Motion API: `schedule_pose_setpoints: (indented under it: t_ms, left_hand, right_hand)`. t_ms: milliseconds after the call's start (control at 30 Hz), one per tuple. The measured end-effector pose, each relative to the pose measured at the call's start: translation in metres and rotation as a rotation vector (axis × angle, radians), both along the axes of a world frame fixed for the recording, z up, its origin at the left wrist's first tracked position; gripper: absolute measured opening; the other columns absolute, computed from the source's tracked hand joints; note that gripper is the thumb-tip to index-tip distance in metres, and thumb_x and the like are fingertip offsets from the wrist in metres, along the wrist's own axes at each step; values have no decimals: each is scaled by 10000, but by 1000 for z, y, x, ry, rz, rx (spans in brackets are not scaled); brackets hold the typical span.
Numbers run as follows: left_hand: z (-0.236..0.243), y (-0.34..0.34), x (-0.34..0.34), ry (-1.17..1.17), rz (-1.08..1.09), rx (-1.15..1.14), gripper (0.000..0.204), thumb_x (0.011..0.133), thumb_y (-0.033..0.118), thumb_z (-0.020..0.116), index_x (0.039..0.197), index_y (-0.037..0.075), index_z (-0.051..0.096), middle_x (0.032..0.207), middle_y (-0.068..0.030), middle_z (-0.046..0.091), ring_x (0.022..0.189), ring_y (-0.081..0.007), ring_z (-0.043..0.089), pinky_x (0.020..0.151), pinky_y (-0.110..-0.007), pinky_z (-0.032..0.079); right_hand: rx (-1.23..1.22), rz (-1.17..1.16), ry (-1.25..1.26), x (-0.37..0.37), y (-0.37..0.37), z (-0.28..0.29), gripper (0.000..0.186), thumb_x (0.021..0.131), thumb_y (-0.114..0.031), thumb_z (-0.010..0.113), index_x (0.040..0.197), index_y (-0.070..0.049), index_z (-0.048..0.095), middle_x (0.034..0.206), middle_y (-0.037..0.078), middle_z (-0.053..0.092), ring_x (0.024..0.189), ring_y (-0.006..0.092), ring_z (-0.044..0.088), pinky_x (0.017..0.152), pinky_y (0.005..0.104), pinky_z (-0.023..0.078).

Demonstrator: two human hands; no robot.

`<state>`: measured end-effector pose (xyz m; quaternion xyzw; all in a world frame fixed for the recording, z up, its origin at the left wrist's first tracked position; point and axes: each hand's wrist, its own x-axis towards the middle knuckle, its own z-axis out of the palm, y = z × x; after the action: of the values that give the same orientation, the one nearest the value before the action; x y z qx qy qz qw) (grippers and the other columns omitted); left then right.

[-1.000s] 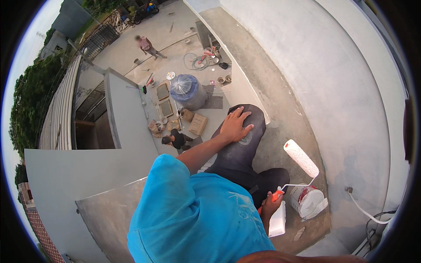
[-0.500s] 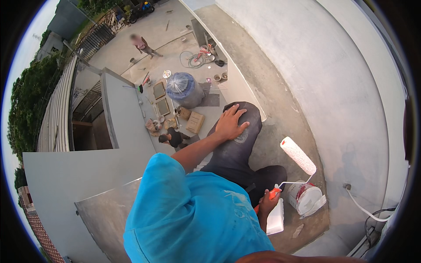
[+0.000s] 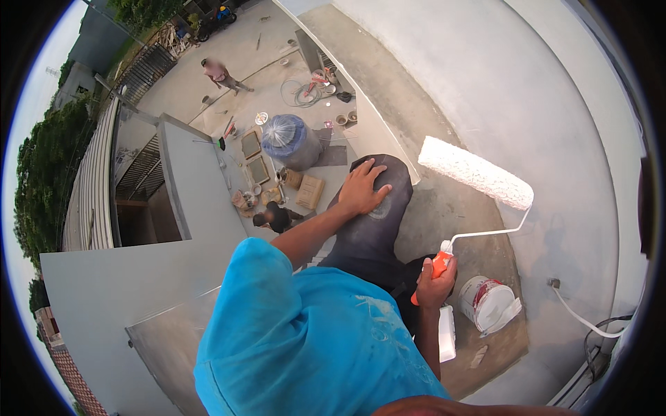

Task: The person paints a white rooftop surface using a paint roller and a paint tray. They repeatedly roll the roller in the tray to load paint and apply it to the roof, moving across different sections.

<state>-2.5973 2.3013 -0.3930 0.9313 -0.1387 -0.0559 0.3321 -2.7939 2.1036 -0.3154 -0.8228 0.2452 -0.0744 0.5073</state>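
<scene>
My left hand (image 3: pixel 364 188) rests with fingers spread on the knee of my dark trousers (image 3: pixel 395 180). My right hand (image 3: pixel 435 281) grips the orange handle (image 3: pixel 440 261) of a paint roller, whose white, paint-coated sleeve (image 3: pixel 475 173) is raised over the concrete ledge beside the grey wall. A white paint bucket (image 3: pixel 489 305) with red markings stands below the roller. A white tray (image 3: pixel 444 333) lies beside my right forearm, partly hidden by it.
The plastered wall (image 3: pixel 548 139) rises at my right, with a white cable (image 3: pixel 590 326) low on it. Below the drop are a covered drum (image 3: pixel 291 142), a carton (image 3: pixel 309 191), a person in dark clothing (image 3: pixel 277 218), a standing person (image 3: pixel 222 76) and a coiled hose (image 3: pixel 298 93).
My right hand has lifted the roller upward, so its sleeve sits higher and nearer the camera over the ledge. My left hand stays on the knee.
</scene>
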Motion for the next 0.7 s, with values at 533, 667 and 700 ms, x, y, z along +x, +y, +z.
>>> schedule_pose_setpoints:
  t_ms: [533,667,700]
  left_hand:
    - [-1,4,3,42,-9,-20,577,901,447,618,1382,145,520,1491,-200,414,1382,-362,386,1127,-471,323]
    - [3,5,0,41,3,1,576,909,450,606,1389,145,514,1491,-195,414,1389,-356,378,1135,-468,311]
    - [3,5,0,43,3,-6,574,911,451,603,1388,144,515,1491,-194,414,1390,-355,377,1136,-469,309]
  right_hand:
    - [155,203,2,18,30,-13,367,894,-186,690,1148,30,537,732,87,596,652,191,606,644,335,488]
    - [193,11,34,-13,11,-19,340,889,-113,664,1160,29,515,635,48,545,472,140,535,471,289,438]
    - [259,-63,97,-21,9,-15,342,890,-103,660,1168,24,509,632,44,540,448,127,520,438,276,420]
